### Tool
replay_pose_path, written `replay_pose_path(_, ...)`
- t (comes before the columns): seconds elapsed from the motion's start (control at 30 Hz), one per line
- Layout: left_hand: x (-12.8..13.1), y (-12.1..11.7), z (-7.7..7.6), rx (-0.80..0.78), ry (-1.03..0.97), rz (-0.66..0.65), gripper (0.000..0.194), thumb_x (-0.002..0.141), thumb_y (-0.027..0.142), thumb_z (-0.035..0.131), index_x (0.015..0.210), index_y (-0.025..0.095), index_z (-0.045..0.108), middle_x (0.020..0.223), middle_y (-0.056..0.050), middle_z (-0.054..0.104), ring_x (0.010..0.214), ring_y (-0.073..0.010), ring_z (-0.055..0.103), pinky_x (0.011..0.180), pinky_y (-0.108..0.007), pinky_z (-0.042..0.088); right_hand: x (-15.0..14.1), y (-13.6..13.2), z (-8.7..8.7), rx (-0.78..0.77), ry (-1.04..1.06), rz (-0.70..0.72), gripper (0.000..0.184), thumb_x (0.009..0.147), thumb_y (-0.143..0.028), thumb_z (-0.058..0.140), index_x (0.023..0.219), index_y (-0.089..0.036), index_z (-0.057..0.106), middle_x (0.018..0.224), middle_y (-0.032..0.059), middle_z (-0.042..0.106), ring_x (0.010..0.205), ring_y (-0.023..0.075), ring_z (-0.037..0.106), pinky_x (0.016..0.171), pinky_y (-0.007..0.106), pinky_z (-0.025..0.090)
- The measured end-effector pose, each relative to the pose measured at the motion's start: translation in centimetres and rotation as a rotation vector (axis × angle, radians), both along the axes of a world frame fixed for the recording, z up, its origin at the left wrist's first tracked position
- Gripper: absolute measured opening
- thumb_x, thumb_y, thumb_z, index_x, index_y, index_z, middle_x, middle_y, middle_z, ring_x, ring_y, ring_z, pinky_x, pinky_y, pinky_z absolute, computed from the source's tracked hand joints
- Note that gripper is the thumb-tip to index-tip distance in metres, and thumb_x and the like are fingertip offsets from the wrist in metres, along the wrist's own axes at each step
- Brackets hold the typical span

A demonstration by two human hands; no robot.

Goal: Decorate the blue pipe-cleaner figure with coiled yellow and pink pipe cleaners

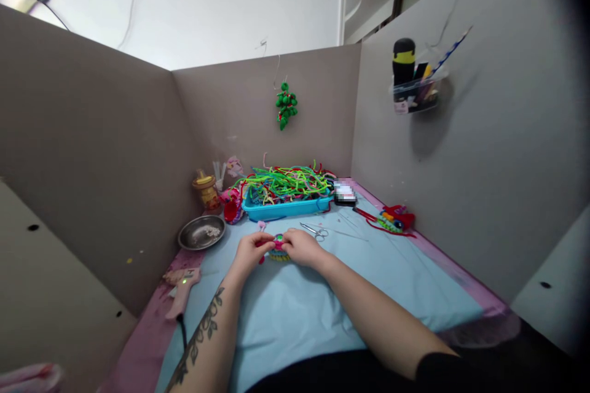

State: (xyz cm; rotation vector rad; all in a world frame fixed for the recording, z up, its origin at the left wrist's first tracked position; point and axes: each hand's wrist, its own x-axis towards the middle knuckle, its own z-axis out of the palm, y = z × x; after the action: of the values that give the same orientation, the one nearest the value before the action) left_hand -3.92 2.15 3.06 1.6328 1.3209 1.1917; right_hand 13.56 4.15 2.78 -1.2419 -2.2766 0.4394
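Note:
My left hand [250,251] and my right hand [302,247] meet over the light blue mat [295,313], fingers curled round a small pipe-cleaner figure [278,247] in pink, green and blue. Both hands pinch it from either side, and most of it is hidden between my fingers. Small scissors [314,231] lie just beyond my right hand.
A blue tray [286,207] heaped with coloured pipe cleaners stands at the back. A metal bowl [201,233] and a pink glue gun [182,290] lie to the left. A red pipe-cleaner figure [394,220] rests at the right wall. Grey partitions enclose three sides.

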Motion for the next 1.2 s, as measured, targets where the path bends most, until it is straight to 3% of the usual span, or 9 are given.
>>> replay_pose_path(0.13, 0.2, -0.1, 0.2, -0.006, -0.019, 0.024, 0.024, 0.06, 0.035, 0.072, 0.072, 0.014, 0.07, 0.063, -0.004, 0.068, 0.057, -0.0153, 0.06, 0.055, -0.024, 0.046, -0.3, 0.3, -0.6, -0.062, 0.205, 0.01, 0.013, 0.073, -0.02, 0.053, 0.067, -0.016, 0.064, 0.068, 0.0022, 0.061, 0.065, 0.0132, 0.051, 0.059, 0.022, 0.033)
replay_pose_path(0.33, 0.5, -0.4, 0.6, -0.085, -0.264, 0.056, 0.031, 0.055, 0.035, 0.076, 0.073, 0.013, 0.066, 0.062, -0.003, 0.067, 0.056, -0.0134, 0.06, 0.056, -0.023, 0.045, -0.7, 0.0, -0.6, -0.144, 0.585, 0.109, 0.027, 0.072, -0.017, 0.053, 0.096, -0.017, 0.064, 0.053, -0.0054, 0.051, 0.051, 0.0092, 0.044, 0.051, 0.019, 0.034)
replay_pose_path(0.7, 0.7, -0.7, 1.0, -0.077, -0.298, 0.043, 0.027, 0.054, 0.031, 0.076, 0.069, 0.013, 0.063, 0.058, -0.001, 0.063, 0.052, -0.0113, 0.058, 0.054, -0.022, 0.045, -0.5, -0.2, -0.3, -0.15, 0.574, 0.161, 0.025, 0.067, -0.014, 0.05, 0.083, -0.016, 0.07, 0.051, -0.0048, 0.05, 0.049, 0.0079, 0.041, 0.048, 0.018, 0.031)
replay_pose_path(0.97, 0.6, -0.7, 1.1, -0.083, -0.303, 0.018, 0.028, 0.054, 0.032, 0.077, 0.069, 0.012, 0.064, 0.06, -0.001, 0.064, 0.054, -0.0113, 0.058, 0.056, -0.022, 0.045, -0.6, 0.3, -1.1, -0.196, 0.641, 0.174, 0.024, 0.066, -0.013, 0.051, 0.079, -0.015, 0.071, 0.052, -0.0032, 0.056, 0.05, 0.0086, 0.047, 0.051, 0.018, 0.037)
replay_pose_path(1.1, 0.5, -0.4, 0.7, -0.082, -0.331, 0.035, 0.031, 0.054, 0.032, 0.077, 0.073, 0.012, 0.064, 0.063, -0.002, 0.066, 0.056, -0.0124, 0.06, 0.057, -0.023, 0.046, -0.7, 0.6, -1.5, -0.26, 0.72, 0.19, 0.024, 0.069, -0.017, 0.052, 0.085, -0.015, 0.07, 0.06, -0.0007, 0.061, 0.051, 0.0094, 0.051, 0.052, 0.02, 0.04)
replay_pose_path(1.2, 0.5, -0.1, 0.3, -0.06, -0.385, 0.054, 0.032, 0.055, 0.033, 0.077, 0.075, 0.012, 0.063, 0.064, -0.002, 0.066, 0.058, -0.0129, 0.061, 0.059, -0.024, 0.048, -1.0, 0.4, -1.5, -0.314, 0.829, 0.165, 0.024, 0.07, -0.021, 0.055, 0.09, -0.015, 0.067, 0.055, -0.0026, 0.059, 0.048, 0.0098, 0.052, 0.05, 0.021, 0.042)
